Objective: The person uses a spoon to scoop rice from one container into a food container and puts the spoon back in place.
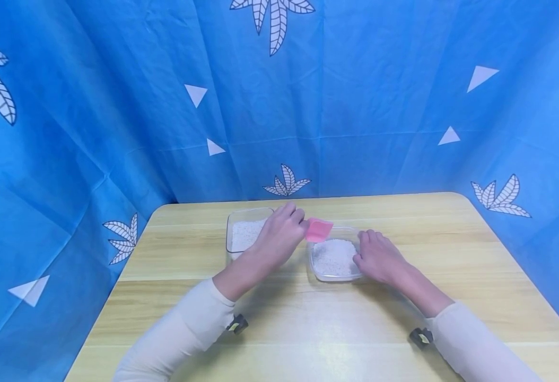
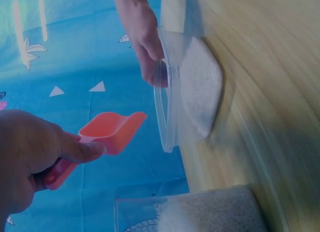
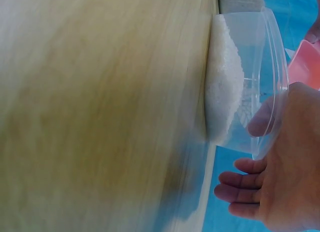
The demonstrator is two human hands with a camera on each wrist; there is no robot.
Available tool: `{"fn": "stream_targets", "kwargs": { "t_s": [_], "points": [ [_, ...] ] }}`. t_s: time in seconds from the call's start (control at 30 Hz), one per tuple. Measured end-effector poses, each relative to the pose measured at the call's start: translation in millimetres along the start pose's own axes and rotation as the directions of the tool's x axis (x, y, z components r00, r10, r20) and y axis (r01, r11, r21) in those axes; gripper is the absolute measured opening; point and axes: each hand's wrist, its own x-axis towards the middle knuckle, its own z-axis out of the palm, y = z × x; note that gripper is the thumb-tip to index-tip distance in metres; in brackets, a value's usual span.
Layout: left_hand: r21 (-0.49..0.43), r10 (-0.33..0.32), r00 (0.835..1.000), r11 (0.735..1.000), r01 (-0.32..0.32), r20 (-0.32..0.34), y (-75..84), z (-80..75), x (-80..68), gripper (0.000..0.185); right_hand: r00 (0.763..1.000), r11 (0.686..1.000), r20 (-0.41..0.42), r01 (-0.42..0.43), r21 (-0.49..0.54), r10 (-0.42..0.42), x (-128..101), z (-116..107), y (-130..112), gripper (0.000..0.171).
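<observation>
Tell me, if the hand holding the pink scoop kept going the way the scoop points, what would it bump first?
Probably the far rim of the right container, with the left hand carrying the pink scoop above its rice; the scoop's height is unclear.

1. Both arms wear long cream sleeves (image 1: pixel 184 331), close-fitting and ending just short of the wrists.
2. A small black device (image 1: pixel 237 323) with a yellowish mark sits under each sleeve's cuff.
</observation>
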Motion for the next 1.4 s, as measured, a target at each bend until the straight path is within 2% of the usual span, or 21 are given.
{"fn": "stream_targets", "kwargs": {
  "t_s": [0.2,0.5,0.63,0.8,1.0,1.27,1.4],
  "points": [
    [0.002,0.002,1.0,1.0,-0.002,-0.002,1.1,-0.9,0.2,0.022,1.0,1.0,0.008,0.002,-0.004,-0.002,0,0,0,0.057],
    [-0.066,-0.039,0.999,0.997,0.038,-0.007,-0.6,-4.7,-3.4,0.025,1.0,1.0,0.011,0.001,0.0,-0.001,0,1,2,0.058],
    [-0.081,-0.051,0.999,0.996,0.05,-0.019,-3.7,-3.7,-7.2,0.029,1.0,1.0,0.012,0.005,-0.001,-0.005,0,2,3,0.057],
    [-0.111,-0.058,0.998,0.992,0.054,-0.036,-8.8,-2.8,-12.5,0.023,1.0,1.0,0.008,0.01,-0.006,-0.01,1,3,4,0.058],
    [-0.143,-0.097,0.993,0.986,0.086,-0.067,-15.9,-2.9,-19.9,0.02,1.0,1.0,0.013,0.009,-0.005,-0.009,1,2,4,0.058],
    [-0.175,-0.089,0.991,0.982,0.07,-0.102,-21.7,0.4,-30.1,0.015,1.0,1.0,0.024,0.003,0.005,-0.003,0,0,2,0.059],
    [-0.193,-0.103,0.99,0.978,0.083,-0.097,-23.3,-0.6,-34.0,0.016,1.0,1.0,0.026,0.0,0.012,0.0,0,0,1,0.059]
  ]
}}
